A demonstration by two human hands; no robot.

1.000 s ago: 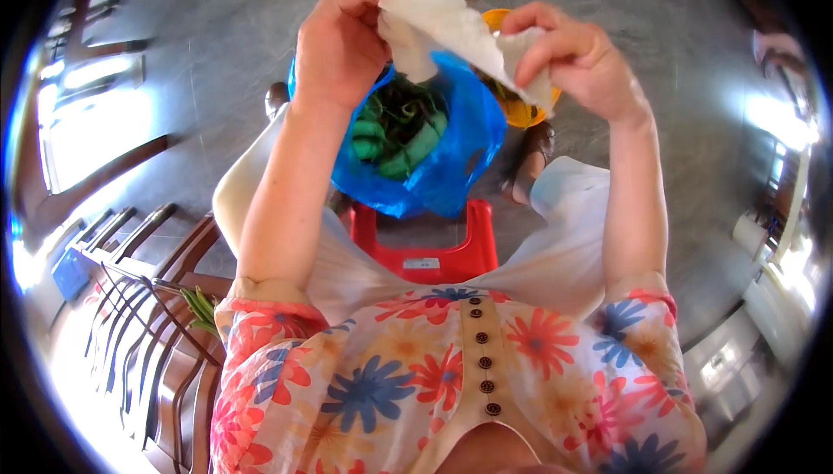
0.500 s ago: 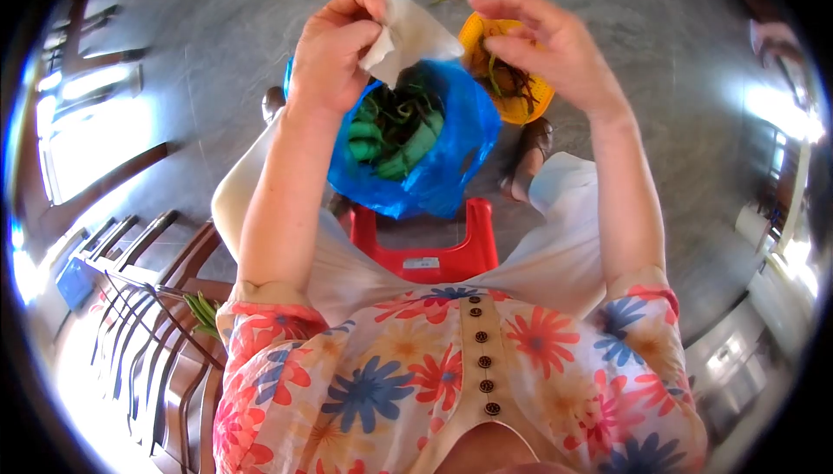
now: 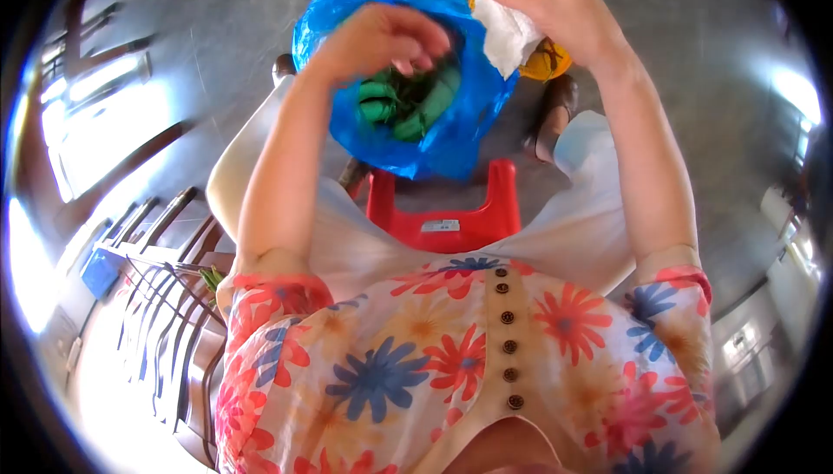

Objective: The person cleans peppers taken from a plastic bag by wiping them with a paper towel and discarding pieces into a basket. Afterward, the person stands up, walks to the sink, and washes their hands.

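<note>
I judged the white sheet (image 3: 507,29) soft, light, best held by an edge; my right hand (image 3: 568,7) pinched it, my left hand's (image 3: 380,42) fingers curled loosely above the blue bag (image 3: 488,122).

I have one white cloth (image 3: 506,36) in my right hand (image 3: 568,7), one yellow basket (image 3: 548,62) beneath it, one blue plastic bag (image 3: 482,105) under my left hand (image 3: 382,42); nearer me, one red stool (image 3: 406,227) and six buttons (image 3: 510,346).

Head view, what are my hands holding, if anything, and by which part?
Your right hand holds the white sheet by its upper part, between thumb and fingers. Nothing shows in your left hand, over the blue bag.
</note>
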